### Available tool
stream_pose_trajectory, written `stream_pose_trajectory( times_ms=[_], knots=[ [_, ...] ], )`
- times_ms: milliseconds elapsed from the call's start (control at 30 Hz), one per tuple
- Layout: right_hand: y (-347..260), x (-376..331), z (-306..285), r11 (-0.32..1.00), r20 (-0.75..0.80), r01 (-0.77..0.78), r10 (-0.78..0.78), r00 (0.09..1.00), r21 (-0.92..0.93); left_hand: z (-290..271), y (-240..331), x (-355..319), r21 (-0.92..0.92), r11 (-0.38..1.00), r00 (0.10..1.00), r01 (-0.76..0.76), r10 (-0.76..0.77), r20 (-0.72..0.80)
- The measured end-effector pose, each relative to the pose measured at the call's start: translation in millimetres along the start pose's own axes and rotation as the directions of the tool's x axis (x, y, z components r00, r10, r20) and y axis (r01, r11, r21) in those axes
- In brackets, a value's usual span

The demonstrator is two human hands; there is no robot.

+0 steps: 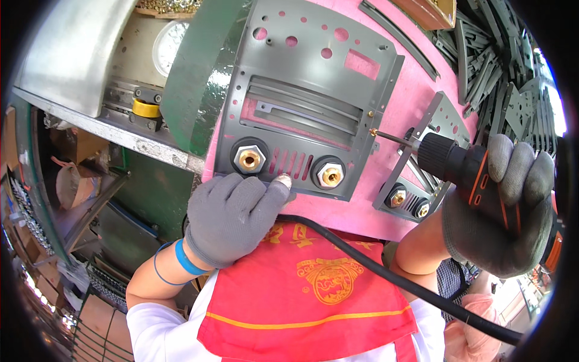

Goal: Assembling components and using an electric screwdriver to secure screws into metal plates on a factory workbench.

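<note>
A dark grey metal panel (292, 69) with round holes, slots and two brass terminals in hex nuts lies on a pink surface. My left hand (232, 214), in a grey glove, grips its near edge beside the left terminal, the thumb resting by the vent slots. In my gloved right hand (503, 211) is a black power screwdriver (443, 155) with orange trim, pointing left. A small brass-coloured screw (373, 132) sits at the tip of its bit, against the panel's right edge. Another such screw (371, 113) shows slightly farther up that edge.
A second, smaller-looking panel (398, 175) with terminals stands right of the first, under the screwdriver. Many grey metal parts (482, 60) are heaped at the far right. A black cable (386, 271) crosses my red apron. Left are a metal-edged bench (139, 137) and a yellow-banded fixture (146, 108).
</note>
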State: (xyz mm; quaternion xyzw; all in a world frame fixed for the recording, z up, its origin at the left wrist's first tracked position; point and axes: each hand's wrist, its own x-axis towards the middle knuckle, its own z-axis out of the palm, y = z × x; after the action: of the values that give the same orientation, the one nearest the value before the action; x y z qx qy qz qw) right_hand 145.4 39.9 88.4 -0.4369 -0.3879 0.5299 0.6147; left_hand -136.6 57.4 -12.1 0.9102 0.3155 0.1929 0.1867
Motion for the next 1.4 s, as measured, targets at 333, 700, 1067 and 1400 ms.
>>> stream_pose_trajectory(
  times_ms=[333, 700, 1067, 1400],
  knots=[
    [13.9, 0.8, -12.1, 0.972, -0.144, 0.235, -0.235, 0.961, -0.017, -2.5, -15.0, 4.0, 0.027, 0.994, 0.994, -0.105, 0.104, 0.032],
    [16.7, 5.6, -5.8, 0.962, -0.223, 0.271, -0.256, 0.941, 0.039, -1.2, -10.3, 0.3, 0.013, 0.998, 0.998, -0.06, 0.06, 0.017],
    [15.5, 5.3, 6.2, 0.987, -0.304, 0.156, -0.16, 0.939, -0.038, -0.5, -9.4, -0.3, 0.019, 0.999, 0.999, -0.034, 0.034, 0.032],
    [22.0, 12.9, -9.9, 0.998, 0.044, 0.068, -0.068, 0.997, 0.004, -3.9, -14.7, -7.7, 0.01, 0.995, 0.994, -0.103, 0.102, 0.045]
  ],
)
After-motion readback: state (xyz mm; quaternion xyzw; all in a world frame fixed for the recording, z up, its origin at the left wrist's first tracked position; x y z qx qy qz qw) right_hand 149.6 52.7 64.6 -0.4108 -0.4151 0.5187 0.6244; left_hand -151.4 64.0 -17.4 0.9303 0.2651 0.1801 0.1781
